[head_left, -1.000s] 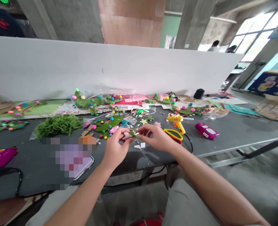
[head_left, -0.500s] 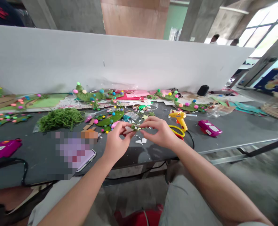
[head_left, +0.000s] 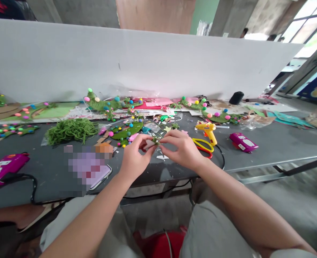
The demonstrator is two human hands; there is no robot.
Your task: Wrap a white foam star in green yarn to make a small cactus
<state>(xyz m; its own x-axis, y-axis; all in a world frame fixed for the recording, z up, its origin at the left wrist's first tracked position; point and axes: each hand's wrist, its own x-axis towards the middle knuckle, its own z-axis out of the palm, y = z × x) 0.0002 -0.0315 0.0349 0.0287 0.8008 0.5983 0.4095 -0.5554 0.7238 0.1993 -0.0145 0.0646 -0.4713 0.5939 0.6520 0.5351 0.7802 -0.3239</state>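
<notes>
My left hand (head_left: 135, 157) pinches a small white cutout with green yarn (head_left: 156, 140) on it, just above the table. From the other side, my right hand (head_left: 182, 149) closes thumb and forefinger on the yarn end of the same piece. Fingers cover much of it, so its full shape is hidden. White scraps (head_left: 162, 157) lie below the hands. Behind them is a green leaf-shaped piece (head_left: 127, 132) edged with coloured pom-poms. A yellow hot glue gun (head_left: 207, 129) stands to the right of my right hand.
A heap of green yarn (head_left: 70, 131) and a phone (head_left: 102, 176) lie at left. Purple devices sit at the far left (head_left: 6, 168) and right (head_left: 243, 142). Yarn-wrapped branches (head_left: 105, 103) with pom-poms line the back, before a white partition (head_left: 147, 64). A person's foot shows at lower left.
The view has shifted slightly. Both hands stay on the small piece, which has turned a little between the fingers; the right fingertips sit closer to the left ones.
</notes>
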